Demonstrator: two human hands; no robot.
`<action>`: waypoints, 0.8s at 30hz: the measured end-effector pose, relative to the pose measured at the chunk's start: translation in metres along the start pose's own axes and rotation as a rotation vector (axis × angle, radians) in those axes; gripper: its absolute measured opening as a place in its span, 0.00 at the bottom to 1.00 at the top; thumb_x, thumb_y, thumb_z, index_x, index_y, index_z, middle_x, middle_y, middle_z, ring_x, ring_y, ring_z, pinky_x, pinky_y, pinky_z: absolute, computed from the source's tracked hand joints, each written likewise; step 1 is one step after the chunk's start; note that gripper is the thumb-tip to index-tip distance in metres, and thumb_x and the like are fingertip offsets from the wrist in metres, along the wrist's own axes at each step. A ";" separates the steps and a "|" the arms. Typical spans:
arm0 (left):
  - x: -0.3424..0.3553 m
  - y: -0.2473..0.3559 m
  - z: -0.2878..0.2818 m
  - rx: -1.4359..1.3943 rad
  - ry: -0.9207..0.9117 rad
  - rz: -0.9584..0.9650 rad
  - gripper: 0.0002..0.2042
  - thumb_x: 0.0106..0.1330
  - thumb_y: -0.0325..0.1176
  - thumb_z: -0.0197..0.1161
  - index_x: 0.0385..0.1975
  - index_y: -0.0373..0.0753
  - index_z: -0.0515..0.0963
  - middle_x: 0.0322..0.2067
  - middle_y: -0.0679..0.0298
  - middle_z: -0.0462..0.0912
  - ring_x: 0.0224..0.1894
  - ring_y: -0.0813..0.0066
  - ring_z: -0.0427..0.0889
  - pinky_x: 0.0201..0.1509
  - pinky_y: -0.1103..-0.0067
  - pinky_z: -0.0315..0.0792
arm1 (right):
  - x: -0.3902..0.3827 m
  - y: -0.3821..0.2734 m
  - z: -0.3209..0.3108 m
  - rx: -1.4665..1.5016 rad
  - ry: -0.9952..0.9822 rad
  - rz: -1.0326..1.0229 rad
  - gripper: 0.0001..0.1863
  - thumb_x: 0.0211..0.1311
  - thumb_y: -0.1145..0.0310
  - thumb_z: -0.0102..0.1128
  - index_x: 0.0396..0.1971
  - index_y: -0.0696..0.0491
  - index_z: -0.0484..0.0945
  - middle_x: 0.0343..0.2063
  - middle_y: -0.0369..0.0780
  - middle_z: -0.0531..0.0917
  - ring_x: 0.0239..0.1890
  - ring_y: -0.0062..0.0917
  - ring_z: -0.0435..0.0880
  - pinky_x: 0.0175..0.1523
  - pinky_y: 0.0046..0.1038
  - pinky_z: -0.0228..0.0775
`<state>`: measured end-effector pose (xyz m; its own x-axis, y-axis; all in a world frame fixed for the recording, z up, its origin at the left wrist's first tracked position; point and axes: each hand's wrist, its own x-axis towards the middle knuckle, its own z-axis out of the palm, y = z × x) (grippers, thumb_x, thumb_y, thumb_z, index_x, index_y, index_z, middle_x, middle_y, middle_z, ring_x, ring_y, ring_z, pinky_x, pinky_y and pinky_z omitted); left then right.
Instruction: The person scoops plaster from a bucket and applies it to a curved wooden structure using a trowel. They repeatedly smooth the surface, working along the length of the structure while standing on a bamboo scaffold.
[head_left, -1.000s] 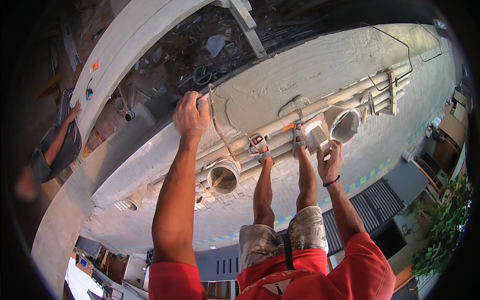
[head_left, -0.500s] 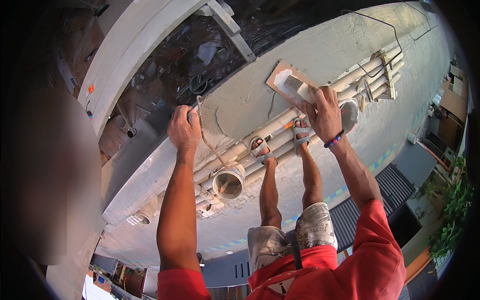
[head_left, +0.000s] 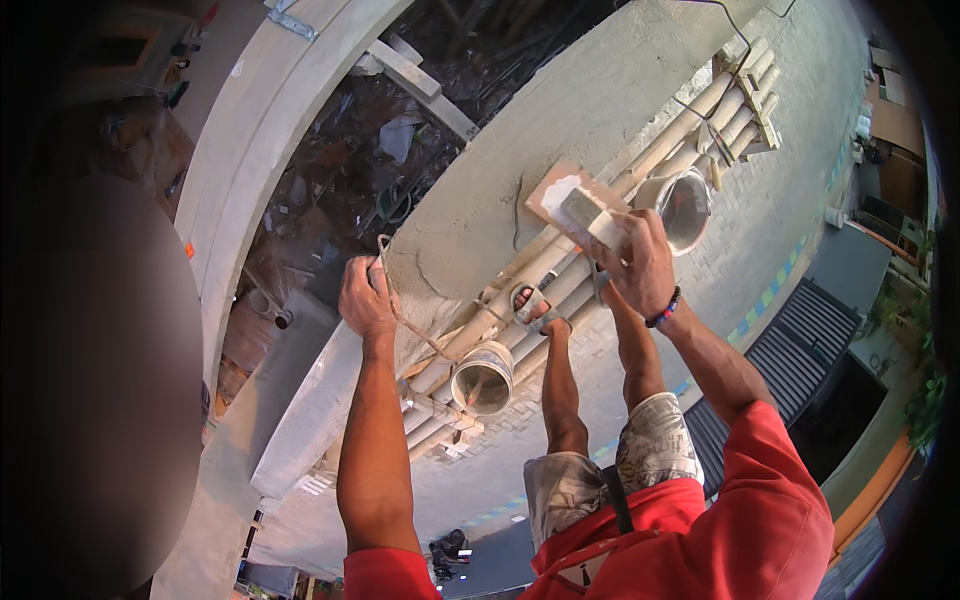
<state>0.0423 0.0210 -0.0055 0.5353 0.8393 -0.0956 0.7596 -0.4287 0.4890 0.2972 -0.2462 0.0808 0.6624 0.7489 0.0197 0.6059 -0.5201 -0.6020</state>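
Observation:
My right hand [head_left: 642, 262] grips a plastering float [head_left: 556, 205] by its light block handle. A patch of white shows on the float's brown board, which is over the near edge of the grey plastered wall face [head_left: 470, 225]. On the left, my left hand [head_left: 368, 297] is closed over the wall's far edge, beside a bent metal rod [head_left: 418, 333]; its fingertips are partly hidden. That rod hooks over the edge and runs down to a bucket [head_left: 482, 378] with a tool inside. Beyond my right hand hangs a second bucket [head_left: 686, 212] with grey material in it.
My sandalled feet [head_left: 535, 306] stand on bamboo scaffold poles [head_left: 540, 262] along the wall, high over a paved ground [head_left: 800, 150]. Behind the wall is a dark, debris-strewn space [head_left: 350, 130] with a wooden beam [head_left: 425, 90]. A bent rod [head_left: 735, 60] crosses the far poles.
The view has turned a little. My right hand has drawn the float slightly toward me, over the poles, uncovering the second bucket. My left hand stays at the wall's edge.

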 end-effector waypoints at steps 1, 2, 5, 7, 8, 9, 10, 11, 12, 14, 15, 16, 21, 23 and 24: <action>-0.001 -0.003 0.001 0.000 0.002 -0.001 0.07 0.64 0.35 0.55 0.35 0.40 0.77 0.36 0.56 0.81 0.41 0.49 0.81 0.42 0.61 0.72 | 0.000 -0.018 0.015 -0.002 -0.073 -0.084 0.24 0.45 0.77 0.67 0.47 0.57 0.72 0.37 0.45 0.72 0.41 0.40 0.74 0.43 0.38 0.71; -0.001 -0.006 0.001 0.004 0.005 -0.002 0.07 0.64 0.35 0.55 0.35 0.40 0.77 0.36 0.56 0.82 0.41 0.49 0.81 0.42 0.61 0.72 | -0.002 -0.026 0.035 -0.006 -0.120 -0.145 0.25 0.45 0.77 0.66 0.47 0.56 0.71 0.37 0.45 0.72 0.40 0.40 0.73 0.43 0.38 0.71; -0.002 -0.006 0.000 0.035 -0.008 -0.026 0.07 0.64 0.35 0.55 0.35 0.40 0.77 0.36 0.56 0.82 0.41 0.49 0.80 0.43 0.61 0.72 | 0.009 -0.039 0.065 -0.046 -0.177 -0.202 0.24 0.47 0.74 0.67 0.47 0.55 0.71 0.36 0.44 0.70 0.39 0.39 0.72 0.43 0.38 0.71; -0.001 -0.004 0.000 0.037 -0.007 -0.036 0.07 0.64 0.34 0.55 0.36 0.40 0.77 0.36 0.56 0.82 0.41 0.49 0.81 0.43 0.61 0.72 | 0.022 -0.035 0.067 -0.075 -0.156 -0.163 0.23 0.49 0.72 0.67 0.47 0.54 0.71 0.36 0.44 0.70 0.39 0.38 0.72 0.43 0.38 0.71; -0.003 -0.004 -0.001 0.036 -0.007 -0.046 0.07 0.64 0.34 0.55 0.36 0.40 0.77 0.36 0.56 0.82 0.41 0.48 0.81 0.43 0.61 0.72 | 0.033 -0.033 0.061 -0.086 -0.133 -0.128 0.22 0.50 0.71 0.67 0.46 0.54 0.71 0.36 0.44 0.70 0.39 0.39 0.72 0.42 0.38 0.71; -0.003 -0.002 -0.002 0.029 -0.014 -0.051 0.07 0.64 0.34 0.55 0.36 0.40 0.77 0.36 0.56 0.82 0.41 0.48 0.80 0.43 0.61 0.72 | 0.047 -0.029 0.054 -0.099 -0.108 -0.095 0.21 0.52 0.69 0.67 0.46 0.53 0.71 0.35 0.44 0.70 0.38 0.39 0.72 0.42 0.39 0.71; -0.003 -0.001 -0.003 0.022 -0.021 -0.056 0.07 0.64 0.34 0.55 0.36 0.40 0.77 0.36 0.56 0.82 0.41 0.48 0.80 0.43 0.61 0.71 | 0.059 -0.021 0.048 -0.128 -0.064 -0.051 0.20 0.53 0.68 0.67 0.45 0.53 0.72 0.36 0.44 0.71 0.39 0.40 0.73 0.43 0.39 0.71; -0.002 0.001 -0.003 0.011 -0.028 -0.059 0.07 0.64 0.34 0.55 0.36 0.40 0.78 0.36 0.56 0.82 0.41 0.48 0.80 0.43 0.61 0.71 | 0.072 -0.008 0.038 -0.162 -0.018 -0.006 0.19 0.54 0.66 0.67 0.45 0.53 0.72 0.36 0.45 0.71 0.39 0.40 0.73 0.43 0.39 0.71; -0.002 -0.001 -0.002 0.032 -0.031 -0.054 0.11 0.66 0.39 0.52 0.36 0.40 0.77 0.36 0.56 0.81 0.41 0.49 0.80 0.43 0.61 0.72 | 0.085 0.005 0.029 -0.200 0.039 0.008 0.19 0.55 0.65 0.67 0.45 0.53 0.73 0.36 0.45 0.72 0.40 0.42 0.74 0.44 0.39 0.71; -0.003 -0.006 -0.002 0.070 -0.038 -0.044 0.19 0.71 0.49 0.47 0.37 0.39 0.76 0.37 0.57 0.80 0.41 0.50 0.80 0.42 0.62 0.72 | 0.107 0.040 0.006 -0.273 0.132 0.071 0.20 0.55 0.63 0.67 0.46 0.54 0.74 0.38 0.47 0.74 0.42 0.44 0.76 0.46 0.39 0.72; -0.002 -0.004 -0.002 0.057 -0.029 -0.043 0.15 0.69 0.44 0.49 0.36 0.39 0.77 0.37 0.57 0.81 0.41 0.49 0.80 0.43 0.62 0.72 | 0.117 0.062 -0.007 -0.307 0.168 0.121 0.21 0.55 0.62 0.67 0.46 0.54 0.75 0.39 0.48 0.76 0.43 0.45 0.77 0.48 0.39 0.72; -0.001 0.001 0.000 0.039 -0.023 -0.037 0.11 0.67 0.40 0.52 0.36 0.39 0.77 0.37 0.56 0.81 0.41 0.48 0.80 0.43 0.61 0.72 | 0.125 0.086 -0.024 -0.370 0.229 0.185 0.22 0.55 0.61 0.67 0.47 0.55 0.75 0.39 0.49 0.77 0.44 0.45 0.77 0.49 0.39 0.72; -0.003 -0.006 -0.001 0.040 -0.021 -0.040 0.08 0.65 0.36 0.54 0.36 0.40 0.78 0.36 0.56 0.82 0.41 0.47 0.80 0.43 0.60 0.71 | 0.136 0.128 -0.078 -0.253 0.345 0.255 0.25 0.58 0.57 0.63 0.51 0.58 0.74 0.39 0.52 0.81 0.40 0.47 0.81 0.45 0.41 0.73; -0.001 -0.006 -0.002 0.024 -0.028 -0.036 0.08 0.65 0.36 0.54 0.36 0.40 0.78 0.36 0.56 0.82 0.41 0.47 0.80 0.43 0.60 0.71 | 0.137 0.115 -0.077 -0.164 0.287 0.246 0.25 0.60 0.57 0.62 0.51 0.58 0.74 0.38 0.53 0.81 0.39 0.48 0.82 0.44 0.42 0.72; -0.001 -0.004 -0.001 0.025 -0.027 -0.037 0.08 0.65 0.36 0.54 0.35 0.40 0.78 0.36 0.56 0.82 0.41 0.48 0.80 0.43 0.60 0.71 | 0.138 0.114 -0.076 -0.129 0.240 0.236 0.24 0.61 0.58 0.60 0.52 0.58 0.73 0.36 0.54 0.82 0.40 0.48 0.83 0.44 0.42 0.72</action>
<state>0.0383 0.0224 -0.0063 0.5161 0.8455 -0.1370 0.7881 -0.4061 0.4626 0.4911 -0.2328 0.0754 0.8662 0.4918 0.0885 0.4643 -0.7266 -0.5065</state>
